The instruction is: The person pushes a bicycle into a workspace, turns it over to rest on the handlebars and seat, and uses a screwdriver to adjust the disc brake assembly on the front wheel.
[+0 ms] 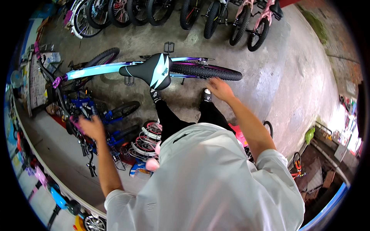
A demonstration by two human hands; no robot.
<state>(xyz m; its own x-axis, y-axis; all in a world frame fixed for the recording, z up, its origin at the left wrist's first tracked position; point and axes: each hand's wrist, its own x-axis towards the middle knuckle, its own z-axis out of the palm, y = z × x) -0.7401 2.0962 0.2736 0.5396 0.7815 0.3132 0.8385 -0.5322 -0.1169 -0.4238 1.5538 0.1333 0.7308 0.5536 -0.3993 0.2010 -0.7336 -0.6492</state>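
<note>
A bicycle with a light-blue and purple frame (94, 71) stands across my view, with a black saddle patterned in pale blue (148, 71) and a knobby rear tyre (206, 71). My left hand (89, 126), slightly blurred, is open beside the purple handlebar grip (76, 123) at the lower left; whether it touches the grip I cannot tell. My right hand (219, 88) is just below the rear tyre, fingers loosely apart and holding nothing. My feet (206, 95) are on the concrete floor (262, 96) below the bike.
Several bikes (150, 11) line the top. Blue bikes (115, 113) crowd the left beside a shelf edge (61, 169) with toy vehicles (58, 196). White-and-pink bikes (142, 142) are by my legs. An orange bike (296, 165) and metal railing (323, 154) are at the lower right.
</note>
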